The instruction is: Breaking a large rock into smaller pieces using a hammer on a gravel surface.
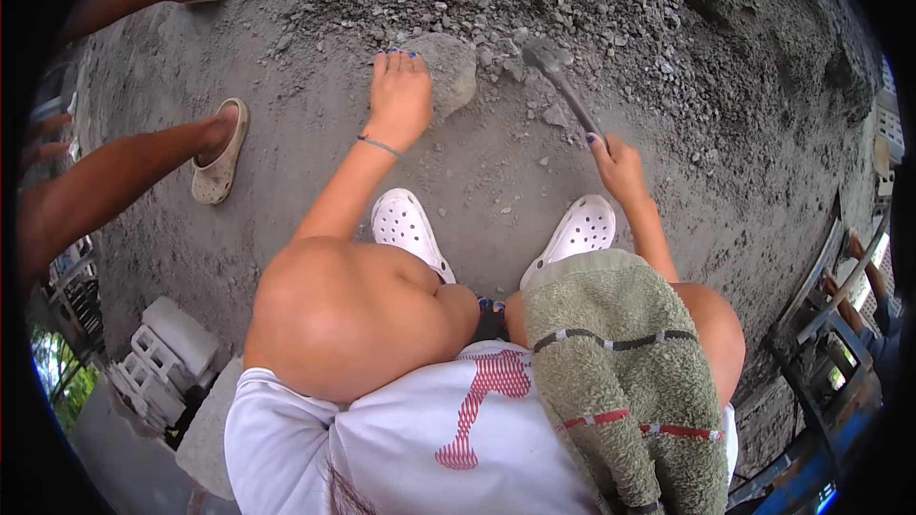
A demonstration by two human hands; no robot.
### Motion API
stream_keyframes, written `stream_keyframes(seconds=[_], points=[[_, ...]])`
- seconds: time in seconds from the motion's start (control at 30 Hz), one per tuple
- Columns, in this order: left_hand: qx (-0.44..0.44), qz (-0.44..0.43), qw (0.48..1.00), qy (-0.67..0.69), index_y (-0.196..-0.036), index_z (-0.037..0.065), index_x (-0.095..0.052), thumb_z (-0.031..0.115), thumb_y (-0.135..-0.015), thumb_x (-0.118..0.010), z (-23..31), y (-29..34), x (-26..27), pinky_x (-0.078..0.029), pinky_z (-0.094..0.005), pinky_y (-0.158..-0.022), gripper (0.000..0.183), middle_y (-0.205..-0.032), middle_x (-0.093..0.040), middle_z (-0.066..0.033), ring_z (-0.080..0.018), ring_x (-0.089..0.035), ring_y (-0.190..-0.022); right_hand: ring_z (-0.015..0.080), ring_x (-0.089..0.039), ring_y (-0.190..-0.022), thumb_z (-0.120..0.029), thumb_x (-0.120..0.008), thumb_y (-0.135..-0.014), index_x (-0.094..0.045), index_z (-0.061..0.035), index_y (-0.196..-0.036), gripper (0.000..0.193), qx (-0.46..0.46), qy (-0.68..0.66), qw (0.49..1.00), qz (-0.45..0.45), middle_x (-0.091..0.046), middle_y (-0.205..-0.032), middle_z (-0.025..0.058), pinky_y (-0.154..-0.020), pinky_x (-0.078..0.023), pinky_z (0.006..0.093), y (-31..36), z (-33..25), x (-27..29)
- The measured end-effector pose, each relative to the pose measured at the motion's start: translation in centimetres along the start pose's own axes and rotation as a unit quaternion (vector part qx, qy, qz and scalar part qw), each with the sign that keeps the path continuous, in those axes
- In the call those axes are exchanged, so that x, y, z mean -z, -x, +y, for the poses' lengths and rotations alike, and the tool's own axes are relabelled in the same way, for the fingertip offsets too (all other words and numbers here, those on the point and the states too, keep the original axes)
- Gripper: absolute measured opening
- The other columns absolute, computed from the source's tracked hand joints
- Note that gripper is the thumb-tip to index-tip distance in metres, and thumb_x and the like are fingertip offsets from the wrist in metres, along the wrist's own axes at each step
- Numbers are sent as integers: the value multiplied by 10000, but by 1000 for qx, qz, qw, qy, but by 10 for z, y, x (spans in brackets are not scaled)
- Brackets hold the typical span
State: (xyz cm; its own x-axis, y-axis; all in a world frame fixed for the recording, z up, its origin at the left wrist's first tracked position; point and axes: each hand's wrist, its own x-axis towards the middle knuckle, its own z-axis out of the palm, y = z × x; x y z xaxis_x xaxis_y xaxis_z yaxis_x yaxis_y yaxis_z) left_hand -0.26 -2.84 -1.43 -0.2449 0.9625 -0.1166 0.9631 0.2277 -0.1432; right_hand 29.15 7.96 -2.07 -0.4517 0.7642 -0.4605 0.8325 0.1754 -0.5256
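My left hand (pixel 399 97) lies along the left side of a large grey rock (pixel 452 74). Its fingers stretch away from me, blue nails uppermost, and its thumb is hidden. Right of the rock, my right hand (pixel 620 170) is closed around the handle of a hammer (pixel 575 102). The hammer's dusty head (pixel 546 55) is low over the gravel, apart from the rock; whether it touches the ground I cannot tell.
Crushed gravel (pixel 611 0) covers the far ground. My white clogs (pixel 408 225) stand close in front. At left are another person's legs and beige clogs (pixel 221 157). Hollow blocks (pixel 153 372) lie lower left; a metal frame (pixel 830 362) stands at right. A green towel (pixel 620 343) drapes my right thigh.
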Motion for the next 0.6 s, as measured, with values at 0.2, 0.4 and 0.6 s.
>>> stream_keyframes(seconds=[0.2,0.4,0.6], points=[[-10,18,999,36,-1031,-76,-505,141,-650,-572,-6,4,1,-269,-405,-927,443,-1025,-542,-201,-290,-448,-1049,46,-326,-437,-410,-411,-852,-451,-54,-661,407,85,-225,970,34,-382,-507,-47,-402,-253,212,31,-42,37],[-11,-11,1000,13,-1016,-81,-513,114,-663,-537,-4,-1,7,-270,-401,-915,404,-1017,-540,-216,-294,-460,-1030,264,-462,-449,-282,-563,-775,-500,-10,-760,280,252,-117,957,88,-458,-514,143,-459,-366,326,27,-16,6],[14,-32,999,-38,-1061,-38,-486,239,-578,-696,-3,4,-3,-263,-393,-940,595,-1071,-517,-169,-263,-429,-1081,283,-471,-446,-368,-509,-800,-529,-9,-732,366,72,-21,996,-55,-482,-511,147,-461,-376,350,7,-13,-26]])
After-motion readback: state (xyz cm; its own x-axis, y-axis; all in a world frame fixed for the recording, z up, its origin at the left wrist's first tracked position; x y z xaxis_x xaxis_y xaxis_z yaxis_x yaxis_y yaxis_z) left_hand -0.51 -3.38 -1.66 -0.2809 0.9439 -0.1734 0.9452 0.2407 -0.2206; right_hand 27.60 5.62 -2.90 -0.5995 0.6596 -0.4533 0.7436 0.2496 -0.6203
